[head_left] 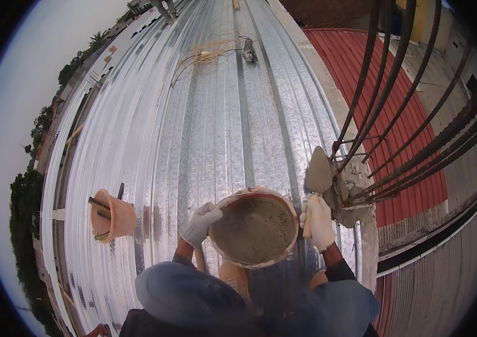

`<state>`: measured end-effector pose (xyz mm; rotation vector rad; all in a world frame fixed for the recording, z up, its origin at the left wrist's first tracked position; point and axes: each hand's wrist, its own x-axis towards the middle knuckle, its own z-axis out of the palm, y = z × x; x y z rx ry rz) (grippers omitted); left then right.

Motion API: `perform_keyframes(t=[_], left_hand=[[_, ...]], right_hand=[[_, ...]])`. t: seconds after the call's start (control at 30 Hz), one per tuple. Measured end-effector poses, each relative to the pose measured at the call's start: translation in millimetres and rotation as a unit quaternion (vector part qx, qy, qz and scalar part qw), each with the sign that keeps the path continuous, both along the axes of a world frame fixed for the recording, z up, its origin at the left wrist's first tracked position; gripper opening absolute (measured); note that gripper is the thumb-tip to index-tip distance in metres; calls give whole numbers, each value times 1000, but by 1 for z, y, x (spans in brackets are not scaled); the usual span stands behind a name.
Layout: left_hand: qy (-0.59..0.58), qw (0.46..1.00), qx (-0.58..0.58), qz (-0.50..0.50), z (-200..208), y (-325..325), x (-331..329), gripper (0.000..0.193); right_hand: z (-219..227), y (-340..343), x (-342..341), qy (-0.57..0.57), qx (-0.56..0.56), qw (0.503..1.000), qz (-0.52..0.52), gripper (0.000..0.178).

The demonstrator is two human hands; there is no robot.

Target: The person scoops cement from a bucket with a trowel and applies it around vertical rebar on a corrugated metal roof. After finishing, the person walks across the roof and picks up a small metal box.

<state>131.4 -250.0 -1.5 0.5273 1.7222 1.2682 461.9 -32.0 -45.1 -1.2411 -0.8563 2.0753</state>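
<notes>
A round bucket of wet grey mortar [256, 229] stands in front of my knees. My left hand [200, 223], in a white knit glove, is closed on the bucket's rim [222, 203] at its left side. My right hand [320, 222], gloved the same way, grips a trowel by its light wooden handle [307, 223]. The pointed trowel blade [319, 173], coated with grey mortar, points away from me, beside the rough concrete base [356, 188] of a column with bare rebar.
Tall rusty rebar [401, 67] rises at the right, above a red corrugated roof [384, 135]. An orange bucket [116, 216] with tools stands at left on the shiny metal decking [193, 140]. Farther off lie a power tool [249, 50] and a tangled yellow cord [210, 53]. Another person's legs [165, 10] show far off.
</notes>
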Motion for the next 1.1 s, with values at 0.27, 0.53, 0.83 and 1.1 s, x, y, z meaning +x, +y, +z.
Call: perform_keyframes(t=[0.27, 0.53, 0.83, 1.1], left_hand=[[-42, 996, 10, 73, -12, -9, 10, 15], [-21, 999, 9, 49, -22, -15, -8, 13], [-39, 998, 20, 52, -6, -20, -6, 20], [-31, 999, 19, 40, -10, -11, 0, 24]], right_hand=[[-14, -13, 0, 22, -120, 988, -92, 26], [-4, -89, 45, 27, -148, 981, -122, 43], [4, -36, 12, 169, -135, 976, 24, 43], [-28, 36, -5, 177, -158, 971, 8, 37]])
